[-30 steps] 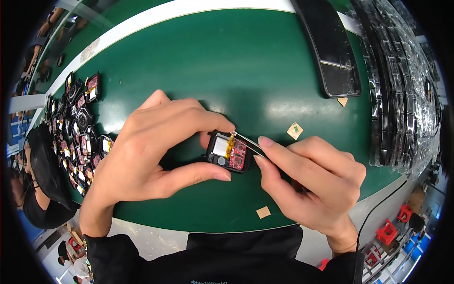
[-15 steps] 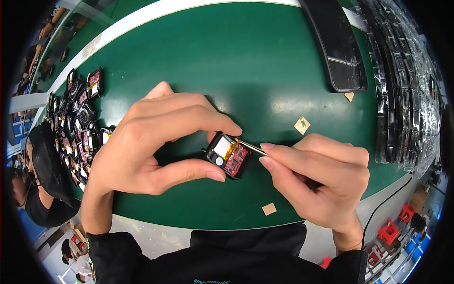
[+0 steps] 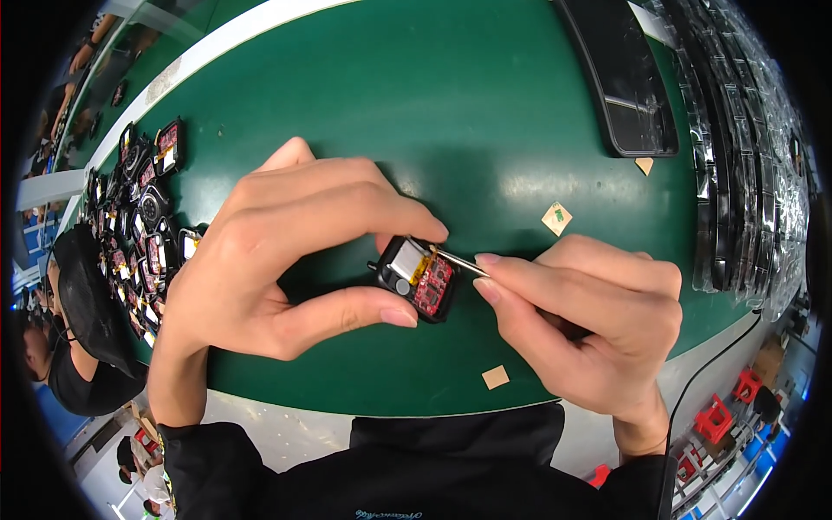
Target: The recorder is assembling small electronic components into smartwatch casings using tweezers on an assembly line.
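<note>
Between the thumb and index finger of my left hand (image 3: 295, 251) is an opened smartwatch case (image 3: 419, 279), gripped by its edges. Inside it lie a silver battery, a red circuit board, some yellow tape and a small round disc. My right hand (image 3: 598, 321) pinches a pair of metal tweezers (image 3: 464, 263). The tweezers' tips reach the upper edge of the case, beside the yellow tape; whether they grip anything there is too small to tell.
Many similar watch cases (image 3: 149, 208) are heaped at the left. A black tray (image 3: 628, 95) lies at the far right, beside stacked black trays in clear plastic (image 3: 737, 165). Small paper squares (image 3: 556, 218) (image 3: 496, 377) lie on the green table (image 3: 416, 104). Another person (image 3: 91, 364) is at the left.
The view has shifted slightly. The tweezers' tips still sit at the case's upper edge, and both hands keep the same grip.
</note>
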Available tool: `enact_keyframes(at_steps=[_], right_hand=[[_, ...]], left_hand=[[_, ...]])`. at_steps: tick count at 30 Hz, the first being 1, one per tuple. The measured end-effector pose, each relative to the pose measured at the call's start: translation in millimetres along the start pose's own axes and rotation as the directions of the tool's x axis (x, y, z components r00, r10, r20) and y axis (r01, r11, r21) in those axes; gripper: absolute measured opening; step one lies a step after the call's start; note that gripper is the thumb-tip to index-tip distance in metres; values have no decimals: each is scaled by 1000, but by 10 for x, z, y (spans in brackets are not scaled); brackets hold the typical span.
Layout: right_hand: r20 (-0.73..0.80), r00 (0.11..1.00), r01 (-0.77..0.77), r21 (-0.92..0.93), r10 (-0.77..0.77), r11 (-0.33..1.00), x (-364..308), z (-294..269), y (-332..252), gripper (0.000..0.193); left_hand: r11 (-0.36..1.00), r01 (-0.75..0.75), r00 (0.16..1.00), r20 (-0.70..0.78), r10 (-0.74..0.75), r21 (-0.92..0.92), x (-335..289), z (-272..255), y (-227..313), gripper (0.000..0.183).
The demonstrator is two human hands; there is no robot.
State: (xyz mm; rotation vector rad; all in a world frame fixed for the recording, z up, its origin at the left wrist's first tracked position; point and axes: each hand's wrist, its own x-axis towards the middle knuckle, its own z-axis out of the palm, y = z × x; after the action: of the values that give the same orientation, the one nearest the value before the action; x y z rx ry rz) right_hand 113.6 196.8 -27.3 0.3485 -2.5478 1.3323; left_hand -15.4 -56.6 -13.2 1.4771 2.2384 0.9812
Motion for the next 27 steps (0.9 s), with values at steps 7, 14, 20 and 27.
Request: enact_keyframes(at_steps=[7, 14, 20, 27], right_hand=[[12, 1000, -26, 9, 25, 1000, 3, 8, -21, 25], [-11, 998, 63, -18, -63, 998, -27, -2, 39, 24], [-37, 999, -22, -3, 22, 1000, 19, -96, -82, 21], [-116, 993, 8, 97, 3, 995, 34, 3, -94, 31]], left_hand=[[999, -27, 999, 23, 26, 36, 3, -30, 39, 55], [999, -14, 1000, 20, 13, 35, 26, -8, 45, 56], [999, 32, 999, 35, -30, -44, 18, -73, 80, 53], [999, 6, 1000, -11, -7, -36, -56, -2, 26, 48]])
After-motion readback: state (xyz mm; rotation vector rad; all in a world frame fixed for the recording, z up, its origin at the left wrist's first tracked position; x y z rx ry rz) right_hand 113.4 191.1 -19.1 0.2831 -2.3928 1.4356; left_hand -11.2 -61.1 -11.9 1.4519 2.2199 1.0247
